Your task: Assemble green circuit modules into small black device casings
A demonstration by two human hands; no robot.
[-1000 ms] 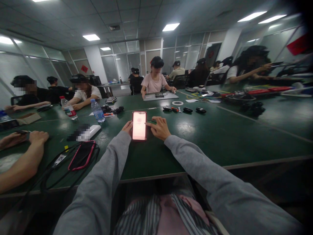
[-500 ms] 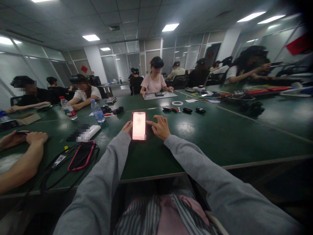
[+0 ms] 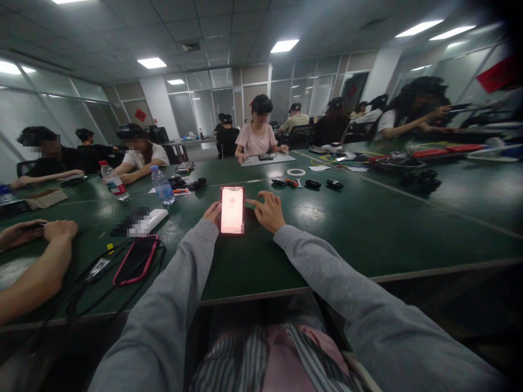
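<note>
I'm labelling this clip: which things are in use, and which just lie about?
In use: phone, gripped by the left hand; right hand beside it.
Apparently just lying about: blue-capped bottle, red-capped bottle, white ring, wrench, pink-edged item.

Plain gray sleeves [image 3: 186,258] stand out against a dark green tabletop [image 3: 363,228] as a red-edged phone [image 3: 232,212] glows pinkish white. Dark and pale stripes line a garment [image 3: 232,359] beside pink cloth [image 3: 280,354]. A black device [image 3: 136,261] wears a hot-pink rim; a red-capped bottle [image 3: 113,182] contrasts with a blue-capped bottle [image 3: 163,188]. A co-worker's shirt [image 3: 254,139] is pale pink.
</note>
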